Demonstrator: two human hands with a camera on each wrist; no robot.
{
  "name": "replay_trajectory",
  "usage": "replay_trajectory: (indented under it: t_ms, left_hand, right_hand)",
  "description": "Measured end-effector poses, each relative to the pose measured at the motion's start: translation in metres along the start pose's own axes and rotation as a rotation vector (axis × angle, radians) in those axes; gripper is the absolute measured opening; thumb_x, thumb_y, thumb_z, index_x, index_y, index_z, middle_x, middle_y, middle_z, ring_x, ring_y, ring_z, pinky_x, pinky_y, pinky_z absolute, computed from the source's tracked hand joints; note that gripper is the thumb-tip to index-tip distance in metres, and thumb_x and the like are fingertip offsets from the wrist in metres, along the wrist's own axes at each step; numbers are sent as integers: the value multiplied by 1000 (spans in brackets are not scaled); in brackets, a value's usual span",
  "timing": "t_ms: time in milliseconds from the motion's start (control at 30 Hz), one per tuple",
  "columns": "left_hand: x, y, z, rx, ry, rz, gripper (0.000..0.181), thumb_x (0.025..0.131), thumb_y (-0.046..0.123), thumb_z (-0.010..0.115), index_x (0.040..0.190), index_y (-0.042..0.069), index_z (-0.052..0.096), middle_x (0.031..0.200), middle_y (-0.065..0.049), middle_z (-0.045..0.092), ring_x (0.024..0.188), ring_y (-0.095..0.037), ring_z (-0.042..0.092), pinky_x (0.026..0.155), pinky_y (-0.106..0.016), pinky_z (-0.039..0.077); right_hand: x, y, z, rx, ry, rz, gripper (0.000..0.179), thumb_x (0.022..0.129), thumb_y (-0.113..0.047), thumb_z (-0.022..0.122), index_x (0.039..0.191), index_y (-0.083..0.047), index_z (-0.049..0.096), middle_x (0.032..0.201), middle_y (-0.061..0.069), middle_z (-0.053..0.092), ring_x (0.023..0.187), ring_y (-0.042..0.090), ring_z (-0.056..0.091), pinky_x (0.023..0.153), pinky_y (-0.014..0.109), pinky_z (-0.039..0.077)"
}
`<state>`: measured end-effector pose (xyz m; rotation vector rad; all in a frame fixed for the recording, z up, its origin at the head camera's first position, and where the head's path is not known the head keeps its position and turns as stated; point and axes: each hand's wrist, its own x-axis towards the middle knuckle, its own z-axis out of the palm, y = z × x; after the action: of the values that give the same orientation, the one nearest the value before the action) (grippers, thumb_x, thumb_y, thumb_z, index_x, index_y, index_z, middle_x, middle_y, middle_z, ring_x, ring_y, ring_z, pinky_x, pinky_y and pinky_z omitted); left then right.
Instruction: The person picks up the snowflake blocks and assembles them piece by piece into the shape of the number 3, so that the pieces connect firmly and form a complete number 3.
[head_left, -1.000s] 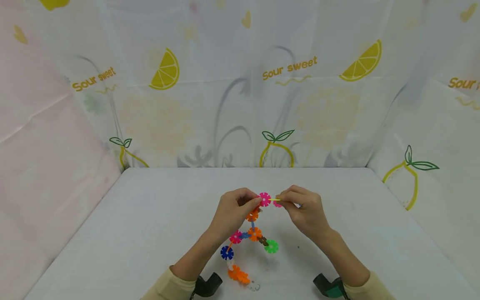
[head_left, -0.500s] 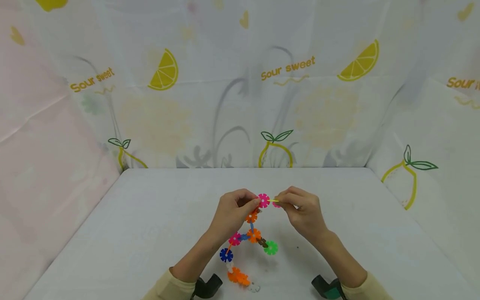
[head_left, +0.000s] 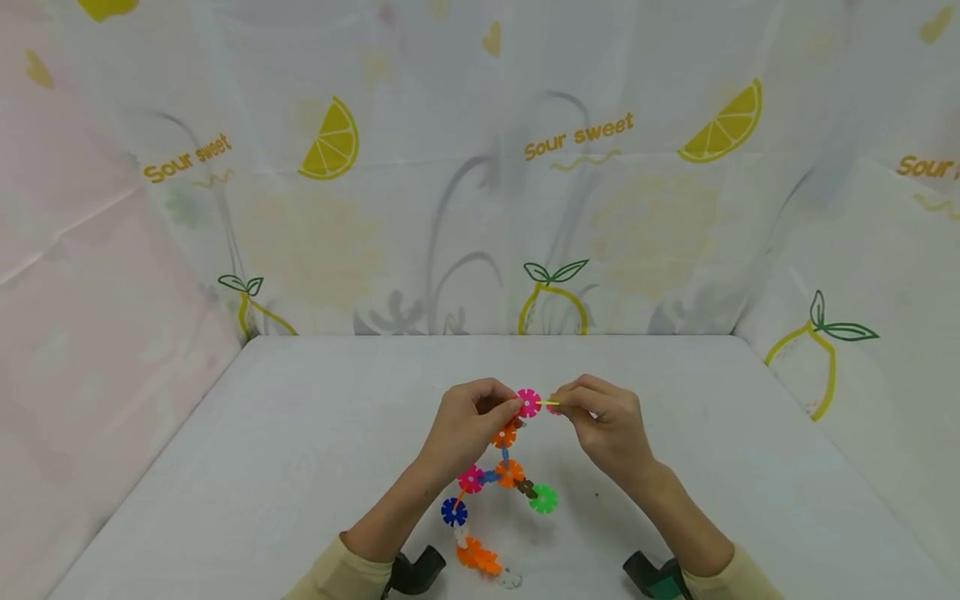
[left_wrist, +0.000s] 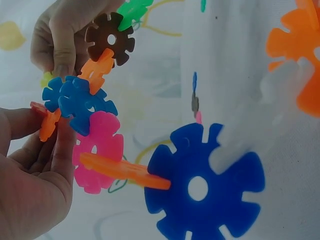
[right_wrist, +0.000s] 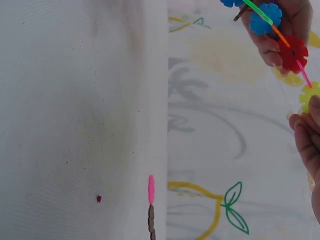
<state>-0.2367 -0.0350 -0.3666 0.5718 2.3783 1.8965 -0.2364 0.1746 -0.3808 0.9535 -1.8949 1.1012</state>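
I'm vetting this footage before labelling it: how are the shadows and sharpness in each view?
Head view: dim, fairly even light, soft shadow on the white table near the linked discs; left wrist view: dark blue disc fairly crisp-edged, pale piece joined to it hazy, though blur or translucence I can't tell; right wrist view: dim too, a vague darker area on the white table.

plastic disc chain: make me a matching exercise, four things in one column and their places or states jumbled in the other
Things
1. right hand
2. green disc
3. dark blue disc
4. clear disc

Places and states
A. linked by an orange disc to a pink disc
B. pinching a yellow disc
C. lowest disc in the head view
D. joined to a brown disc

Pairs: 1-B, 2-D, 3-A, 4-C
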Motion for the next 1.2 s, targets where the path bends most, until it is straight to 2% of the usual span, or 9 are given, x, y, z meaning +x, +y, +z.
replay_trajectory:
  t_ms: [233,433,733,900,1033,1200]
  left_hand:
    - [1,-2,0,4,-2,3,13,95,18,67,90,7,71,82,-10,73,72,-17,68,64,-24,56]
    - [0,-3,1,5,1,-9,13,95,18,67,90,7,71,81,-10,73,73,-20,69,62,-23,54]
    - [0,-3,2,30,1,-1,12,95,16,67,88,7,71,79,-10,73,69,-16,67,59,-24,53]
    - [0,-3,0,43,-22,-10,12,95,17,67,88,7,71,80,-9,73,70,-15,67,61,-24,55]
    - [2,-3,-4,31,-39,-13,13,95,20,67,90,9,71,81,-9,73,74,-19,69,64,-25,56]
    - [4,-3,-6,15,-46,-4,13,95,21,67,93,9,71,85,-10,73,78,-22,70,69,-26,58]
  right_hand:
    - [-1,0,3,-10,11,-33,24,69,18,77,76,-4,72,73,4,69,67,16,68,69,12,55]
    - [-2,0,4,-20,13,-40,25,69,18,78,75,-5,71,73,4,68,66,16,67,67,12,54]
    - [-3,-1,5,-53,-12,-51,25,69,18,77,75,-6,70,73,3,67,65,15,65,65,12,54]
    - [-3,-1,5,-66,-40,-50,22,71,16,78,75,-5,70,74,3,67,65,15,66,66,12,54]
    - [0,-2,1,-82,-70,-15,17,74,10,79,79,-5,72,76,2,68,67,14,66,66,12,54]
    - [3,-1,-5,-101,-157,60,21,75,9,79,87,-7,72,81,1,70,70,9,63,65,11,52]
